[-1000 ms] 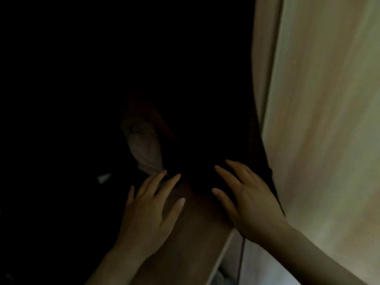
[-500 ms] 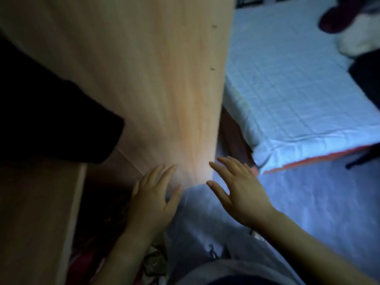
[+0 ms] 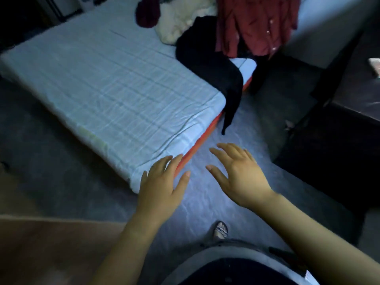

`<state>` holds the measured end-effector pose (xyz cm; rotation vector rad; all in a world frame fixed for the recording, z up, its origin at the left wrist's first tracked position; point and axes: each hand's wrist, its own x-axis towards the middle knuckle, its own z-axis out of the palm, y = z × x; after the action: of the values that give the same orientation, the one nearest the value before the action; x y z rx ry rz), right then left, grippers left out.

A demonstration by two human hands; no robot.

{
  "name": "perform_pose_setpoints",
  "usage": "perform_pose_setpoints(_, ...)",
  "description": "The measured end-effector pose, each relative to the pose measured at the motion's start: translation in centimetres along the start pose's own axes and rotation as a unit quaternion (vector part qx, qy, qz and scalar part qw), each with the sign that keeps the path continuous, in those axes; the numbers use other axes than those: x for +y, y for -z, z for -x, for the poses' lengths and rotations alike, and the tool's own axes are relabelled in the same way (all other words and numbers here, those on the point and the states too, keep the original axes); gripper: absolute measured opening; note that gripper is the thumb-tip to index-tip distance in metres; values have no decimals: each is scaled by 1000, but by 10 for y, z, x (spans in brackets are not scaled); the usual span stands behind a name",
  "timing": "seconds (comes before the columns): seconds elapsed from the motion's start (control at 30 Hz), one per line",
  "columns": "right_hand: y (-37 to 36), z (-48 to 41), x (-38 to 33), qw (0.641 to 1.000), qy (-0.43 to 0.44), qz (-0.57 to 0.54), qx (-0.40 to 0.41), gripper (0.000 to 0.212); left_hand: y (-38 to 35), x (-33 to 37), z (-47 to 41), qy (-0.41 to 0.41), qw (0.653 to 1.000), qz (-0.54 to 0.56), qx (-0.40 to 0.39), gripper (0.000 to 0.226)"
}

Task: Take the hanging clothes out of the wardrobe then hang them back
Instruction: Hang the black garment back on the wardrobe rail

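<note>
Left hand (image 3: 162,182) and right hand (image 3: 240,175) were spread flat, holding nothing; the clothes (image 3: 205,58) lay heaped on the mattress (image 3: 107,79) at one o'clock, probably best lifted one garment at a time by the collar

Straight ahead of the left hand (image 3: 162,186): a low mattress (image 3: 131,177) on the floor, under a creased pale-blue sheet (image 3: 107,79), the near corner just by the fingertips. Between the two hands and running away from them, an orange edge (image 3: 197,149) along the mattress's lower side. Beneath the right hand (image 3: 238,177), wrinkled grey floor covering (image 3: 216,202). Behind both hands, toward the body, a sandal (image 3: 220,230) with a studded strap. Well right of the right hand, dark furniture (image 3: 339,145); farther up at that side, a small pale object (image 3: 374,65), too blurred to tell.
</note>
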<state>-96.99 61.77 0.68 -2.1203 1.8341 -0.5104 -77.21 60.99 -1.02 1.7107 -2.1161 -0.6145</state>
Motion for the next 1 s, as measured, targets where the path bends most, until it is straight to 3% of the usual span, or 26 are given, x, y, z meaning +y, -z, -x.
perform_pose_setpoints(0.17,46,-53,83,996,-81,18,25,60,-32,72,-120,-82,995,15,-45,58)
perform_pose_setpoints(0.33,55,-126,136,993,-116,11,23,65,-42,86,-218,-109,993,4,-50,59)
perform_pose_setpoints(0.6,57,-343,175,998,-62,6,3,74,-31,54,-408,-59,998,26,-18,67)
perform_pose_setpoints(0.77,77,-475,196,1000,-25,-2,19,67,-1,43,-541,-48,998,27,16,69)
perform_pose_setpoints(1.0,75,-621,243,999,22,-29,-7,63,2,20,-678,12,999,29,33,54)
